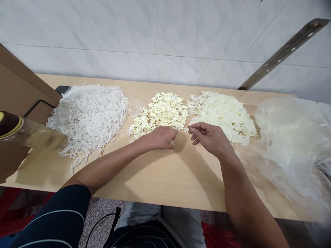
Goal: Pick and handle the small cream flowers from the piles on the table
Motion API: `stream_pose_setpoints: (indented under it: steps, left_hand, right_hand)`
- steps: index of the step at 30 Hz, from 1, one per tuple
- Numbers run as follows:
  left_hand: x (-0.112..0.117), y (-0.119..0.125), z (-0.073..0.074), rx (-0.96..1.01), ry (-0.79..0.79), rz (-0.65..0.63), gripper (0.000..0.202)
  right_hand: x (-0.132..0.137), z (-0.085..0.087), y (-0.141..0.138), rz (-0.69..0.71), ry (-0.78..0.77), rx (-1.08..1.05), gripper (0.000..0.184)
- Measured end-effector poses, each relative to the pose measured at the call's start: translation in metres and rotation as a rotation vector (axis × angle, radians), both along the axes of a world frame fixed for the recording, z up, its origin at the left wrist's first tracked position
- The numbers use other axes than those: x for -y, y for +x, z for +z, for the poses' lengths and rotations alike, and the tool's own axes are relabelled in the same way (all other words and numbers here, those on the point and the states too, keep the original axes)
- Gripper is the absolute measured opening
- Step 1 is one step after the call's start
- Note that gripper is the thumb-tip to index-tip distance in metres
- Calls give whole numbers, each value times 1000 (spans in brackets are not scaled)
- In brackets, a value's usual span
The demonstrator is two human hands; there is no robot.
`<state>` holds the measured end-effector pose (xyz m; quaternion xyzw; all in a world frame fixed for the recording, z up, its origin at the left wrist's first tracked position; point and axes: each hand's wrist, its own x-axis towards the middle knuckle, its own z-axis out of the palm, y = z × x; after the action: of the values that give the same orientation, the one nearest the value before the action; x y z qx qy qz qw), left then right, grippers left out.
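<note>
"What's largest?"
"The smooth, wood-toned table point(155, 182). Well right of its yellow-centred flower pile point(167, 112) lies a crinkled, translucent plastic bag point(292, 137); left, a bristly heap of thin white strands point(89, 113); just right, a mound of paler petalled flowers point(224, 112)."
"And the hands?"
"At the pile's near edge, the left hand point(162, 137) is curled; near its right corner, the right hand point(207, 136) has thumb nearly meeting forefinger. Whether either holds anything, I cannot tell."

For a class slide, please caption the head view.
Left hand beside yellow-centred flowers, right hand beside pale cream blossoms, with thin white strips heaped at the left.
</note>
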<state>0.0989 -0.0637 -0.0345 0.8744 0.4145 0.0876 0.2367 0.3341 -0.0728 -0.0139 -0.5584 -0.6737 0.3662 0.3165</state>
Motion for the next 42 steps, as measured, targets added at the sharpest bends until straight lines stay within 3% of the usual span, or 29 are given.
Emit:
stream_pose_setpoints:
  steps: [7, 10, 15, 19, 25, 32, 42]
  left_hand:
    - [-5, 2, -2, 66, -56, 0, 22]
    - [-11, 0, 2, 324, -172, 95, 18]
    - [-19, -1, 7, 849, -587, 286, 25]
    - [-21, 3, 6, 1122, -746, 363, 32]
    - [-16, 13, 4, 1225, -870, 448, 28]
    - [-10, 17, 5, 1245, -909, 454, 27]
    - [-1, 21, 9, 1288, -957, 394, 36]
  right_hand:
    - [-1, -1, -5, 113, -78, 37, 34]
    - [1, -6, -4, 109, -82, -42, 38]
    - [5, -12, -12, 112, 51, -209, 46]
    - [7, -21, -26, 67, 145, -333, 49]
    - [9, -32, -31, -20, 242, -342, 52]
    - [13, -25, -25, 0, 308, -230, 36]
    - [20, -13, -28, -41, 363, -292, 21]
